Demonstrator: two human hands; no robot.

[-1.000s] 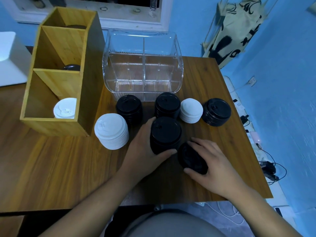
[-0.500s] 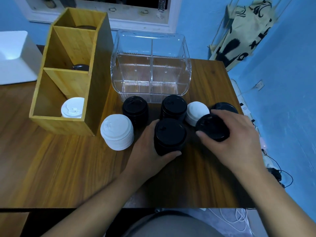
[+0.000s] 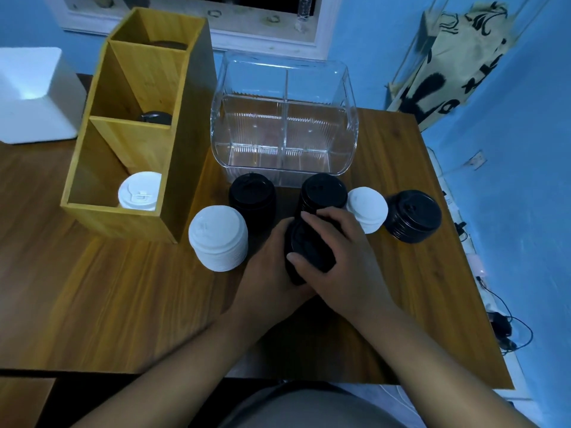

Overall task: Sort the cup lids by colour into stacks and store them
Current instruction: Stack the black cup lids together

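Note:
Several stacks of cup lids stand on the wooden table (image 3: 123,304). My left hand (image 3: 272,276) grips the near black lid stack (image 3: 304,254) from its left side. My right hand (image 3: 343,257) holds a black lid on top of that same stack, fingers curled over its rim. Behind are two black stacks (image 3: 251,199) (image 3: 323,193), a small white stack (image 3: 367,208) and another black stack (image 3: 414,216) at the right. A tall white stack (image 3: 218,237) stands to the left.
A bamboo organiser (image 3: 182,125) at the left holds a white lid (image 3: 140,191) in its front compartment and a dark lid (image 3: 156,118) in the middle one. A clear divided plastic box (image 3: 284,168) stands behind the stacks. A white box (image 3: 31,94) sits far left.
My right hand carried a black lid from the front right of the table, up and leftward, onto the near black stack. My left hand stayed on that stack.

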